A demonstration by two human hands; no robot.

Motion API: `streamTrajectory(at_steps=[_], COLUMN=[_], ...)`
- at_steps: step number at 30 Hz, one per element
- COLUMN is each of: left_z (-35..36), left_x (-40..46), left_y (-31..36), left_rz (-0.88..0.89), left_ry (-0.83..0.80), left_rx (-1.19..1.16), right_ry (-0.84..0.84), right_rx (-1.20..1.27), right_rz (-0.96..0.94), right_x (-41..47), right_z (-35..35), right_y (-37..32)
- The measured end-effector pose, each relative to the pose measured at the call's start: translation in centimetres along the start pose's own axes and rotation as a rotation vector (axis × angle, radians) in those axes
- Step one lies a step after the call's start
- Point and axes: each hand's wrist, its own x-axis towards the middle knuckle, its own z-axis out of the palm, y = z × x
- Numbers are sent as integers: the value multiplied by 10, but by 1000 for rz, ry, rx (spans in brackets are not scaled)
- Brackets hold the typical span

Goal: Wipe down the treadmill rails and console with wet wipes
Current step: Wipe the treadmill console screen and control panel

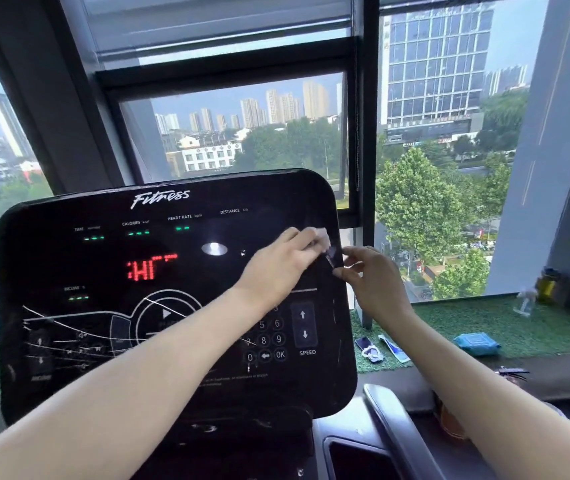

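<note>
black console [110, 271] before window [235, 126]; green turf sill [484, 323] right.

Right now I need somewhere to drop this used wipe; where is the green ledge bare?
The turf ledge is bare between the blue pack and the clear bottle, and right of the pack. It is crowded beside the console: a phone and a sachet lie there.

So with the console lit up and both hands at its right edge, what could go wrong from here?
1. The console is powered, its red display lit; the left hand, pressing the wet wipe down the panel, could trigger the keypad or SPEED arrows just below.
2. Moisture might seep in at the panel edge, where the right hand works.
</note>
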Motion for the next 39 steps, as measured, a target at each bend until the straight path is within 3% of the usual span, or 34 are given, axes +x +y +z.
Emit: streamTrajectory(at_steps=[5,11,16,19,24,30,36,39], left_z=[-21,12,-15,-20,-29,-42,-44,-43], left_x=[29,-12,-4,-10,-46,-97,-134,-146], left_y=[-17,-3,-15,-24,-49,-89,-116,-125], left_rz=[-331,-253,-415,-519,-490,-467,-517,-527], left_ry=[170,248,201,240,246,272,221,195], left_rx=[-139,-270,-487,-518,-388,-176,-58,-43], right_ry=[26,150,160,164,260,394,155,102], right_rx=[-26,2,61,4,-188,-41,-192,-291], right_rz=[24,-117,-204,-126,-237,-126,-428,-484], right_x=[1,-9,1,5,11,40,33,34], right_z=[-2,8,36,53,64,63,116,113], right_y=[-10,-31,-68,-85,-81,-97,-140,-136])
